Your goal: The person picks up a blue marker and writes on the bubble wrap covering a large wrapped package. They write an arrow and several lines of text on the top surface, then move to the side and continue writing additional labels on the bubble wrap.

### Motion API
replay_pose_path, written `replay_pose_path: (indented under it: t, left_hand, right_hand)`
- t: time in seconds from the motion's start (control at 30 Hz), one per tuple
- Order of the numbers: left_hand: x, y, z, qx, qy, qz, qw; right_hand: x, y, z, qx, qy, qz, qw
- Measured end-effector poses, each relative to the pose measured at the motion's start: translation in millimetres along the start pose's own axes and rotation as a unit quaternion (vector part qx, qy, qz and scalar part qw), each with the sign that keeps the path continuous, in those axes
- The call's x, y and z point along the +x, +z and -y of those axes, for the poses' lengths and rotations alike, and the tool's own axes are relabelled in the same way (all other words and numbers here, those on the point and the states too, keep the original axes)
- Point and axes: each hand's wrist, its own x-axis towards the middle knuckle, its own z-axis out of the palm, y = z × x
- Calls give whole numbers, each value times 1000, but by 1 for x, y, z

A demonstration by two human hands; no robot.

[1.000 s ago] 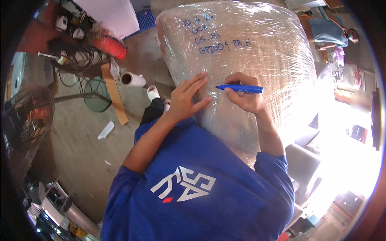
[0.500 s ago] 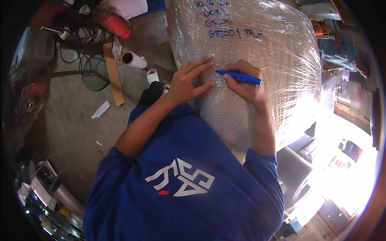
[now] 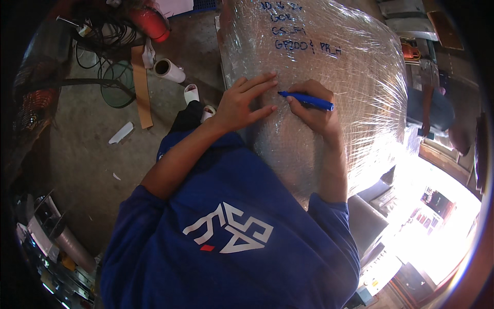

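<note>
A large bundle [image 3: 360, 92] wrapped in clear stretch film fills the upper middle, with several lines of dark handwriting on its far part. My right hand [image 3: 320, 116] grips a blue marker pen [image 3: 311, 101], whose dark tip points left at the film below the writing. Whether the tip touches the film I cannot tell. Just left of the tip, my left hand [image 3: 242, 103] rests on the film with its fingers stretched out and apart, holding nothing.
On the concrete floor to the left are a white roll [image 3: 170, 71], a brown cardboard strip [image 3: 142, 87] and a white scrap [image 3: 121, 133]. Black cables [image 3: 105, 38] lie near a red object [image 3: 149, 23]. Another person [image 3: 432, 108] is at the far right, beyond the bundle.
The view has shifted slightly, moving the writing a little right and down. My right hand still holds the marker near the same spot. The other person at the right has changed posture.
</note>
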Motion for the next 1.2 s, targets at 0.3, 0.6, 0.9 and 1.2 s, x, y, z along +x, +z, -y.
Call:
replay_pose_path:
  t: [0.3,0.6,0.9,1.2]
  left_hand:
    - [-1,0,1,-2,0,5,1000]
    - [-1,0,1,7,-6,8,1000]
    - [-1,0,2,3,1,2,1000]
    - [0,0,2,10,0,6,1000]
  right_hand:
    - [-2,-1,1,37,41,-13,998]
    - [-1,0,-1,3,15,-19,1000]
    - [-2,1,-4,8,12,-27,1000]
    - [-11,-14,-9,48,124,-96,986]
